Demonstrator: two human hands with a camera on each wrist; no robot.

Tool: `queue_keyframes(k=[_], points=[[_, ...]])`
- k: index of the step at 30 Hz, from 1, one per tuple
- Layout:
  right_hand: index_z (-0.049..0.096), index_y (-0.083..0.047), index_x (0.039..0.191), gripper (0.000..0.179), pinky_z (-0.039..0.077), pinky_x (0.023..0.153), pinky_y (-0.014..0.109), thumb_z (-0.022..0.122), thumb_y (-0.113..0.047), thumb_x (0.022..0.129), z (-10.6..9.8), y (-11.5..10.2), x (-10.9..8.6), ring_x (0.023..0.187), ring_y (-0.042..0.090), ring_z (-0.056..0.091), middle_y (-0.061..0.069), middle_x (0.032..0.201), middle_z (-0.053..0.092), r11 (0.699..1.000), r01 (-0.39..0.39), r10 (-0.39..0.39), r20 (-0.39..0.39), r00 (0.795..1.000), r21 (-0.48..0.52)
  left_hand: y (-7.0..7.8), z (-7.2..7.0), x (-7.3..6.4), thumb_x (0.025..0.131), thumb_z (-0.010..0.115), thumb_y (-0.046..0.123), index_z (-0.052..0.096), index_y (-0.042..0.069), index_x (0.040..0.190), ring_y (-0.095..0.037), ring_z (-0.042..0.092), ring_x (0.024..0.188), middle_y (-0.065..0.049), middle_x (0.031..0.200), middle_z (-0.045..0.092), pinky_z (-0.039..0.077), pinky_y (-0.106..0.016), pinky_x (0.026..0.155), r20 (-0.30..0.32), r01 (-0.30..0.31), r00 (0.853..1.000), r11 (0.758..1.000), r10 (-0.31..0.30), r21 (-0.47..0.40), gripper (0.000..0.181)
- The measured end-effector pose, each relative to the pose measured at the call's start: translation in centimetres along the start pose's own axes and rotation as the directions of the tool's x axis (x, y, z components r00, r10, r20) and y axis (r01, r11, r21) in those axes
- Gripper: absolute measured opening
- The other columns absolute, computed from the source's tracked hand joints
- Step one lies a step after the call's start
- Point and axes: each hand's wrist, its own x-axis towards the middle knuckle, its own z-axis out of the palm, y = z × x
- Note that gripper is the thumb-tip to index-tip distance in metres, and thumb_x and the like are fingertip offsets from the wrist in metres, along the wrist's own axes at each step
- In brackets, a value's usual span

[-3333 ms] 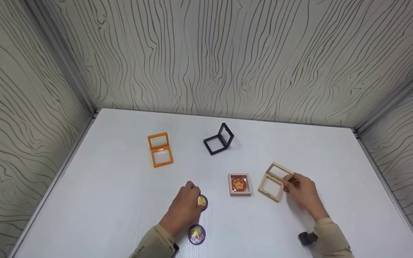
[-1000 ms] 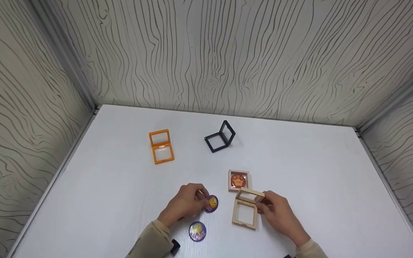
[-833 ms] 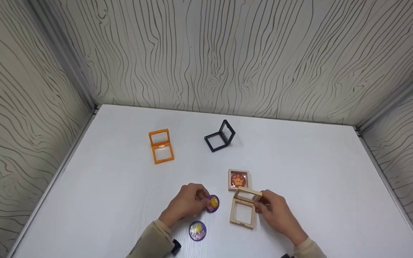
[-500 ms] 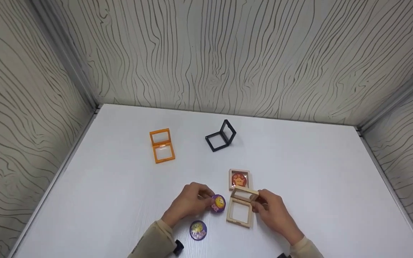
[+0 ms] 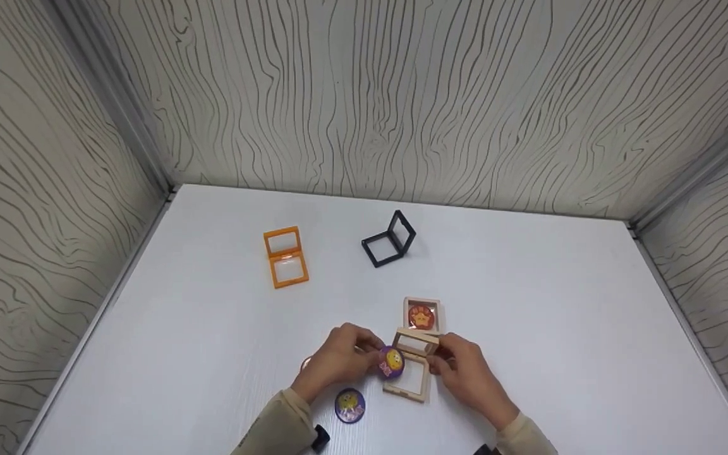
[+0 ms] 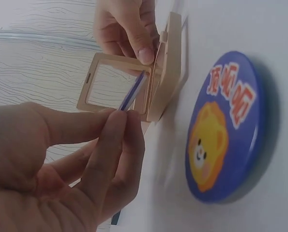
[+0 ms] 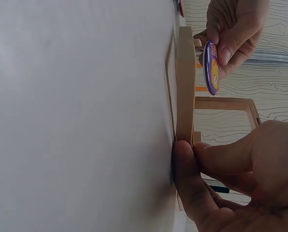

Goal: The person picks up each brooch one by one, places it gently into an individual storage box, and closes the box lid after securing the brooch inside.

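Observation:
My left hand [image 5: 342, 357] pinches a round purple button badge [image 5: 392, 362] with a yellow cartoon face by its edge. The badge stands tilted over the lower half of a hinged beige display frame [image 5: 406, 397]. With thumb and fingers my right hand [image 5: 465, 373] grips that frame at its right side near the hinge, its lid raised. In the right wrist view the fingertips [image 7: 185, 157] pinch the frame's edge. A second purple badge [image 6: 226, 128], with a yellow lion and lettering, lies flat on the table below the left hand.
Behind the beige frame lies a closed pale pink frame [image 5: 422, 316] with a red badge inside. Farther back are an open orange frame [image 5: 286, 258] and an open black frame [image 5: 389, 240]. A reddish round edge [image 5: 305, 363] shows behind the left hand. Patterned walls [image 5: 370, 95] enclose the white table.
The right hand has brought the open beige frame left and nearer. The left hand has lifted the purple badge and carried it right until it overlaps the frame.

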Motion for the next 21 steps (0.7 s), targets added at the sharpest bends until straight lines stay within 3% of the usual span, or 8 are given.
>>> queue_keyframes(k=[13,21], points=[[0.07,-0.007,0.112,0.014,0.06,0.08,0.021,0.071,-0.002,0.099,0.4,-0.2,0.3,0.093,0.014,0.069,0.003,0.1,0.069,1.0,0.028,-0.028,-0.004,1.0,0.004,0.1,0.8,-0.1,0.095,0.078,0.012,0.08,0.012,0.099,-0.013,0.067,0.084,0.003,0.089,0.073,0.057,-0.033,0.079,0.01,-0.044,0.999,0.999,0.044,-0.033,0.004],[0.071,-0.007,0.112,0.016,0.062,0.083,0.024,0.071,0.0,0.098,0.4,-0.2,0.4,0.095,0.017,0.07,0.003,0.101,0.07,0.999,0.019,-0.019,0.007,1.0,0.03,0.2,1.4,0.1,0.093,0.08,0.01,0.08,0.008,0.099,-0.014,0.069,0.083,0.0,0.09,0.074,0.06,-0.036,0.08,0.005,-0.054,0.999,0.998,0.054,-0.038,0.007]])
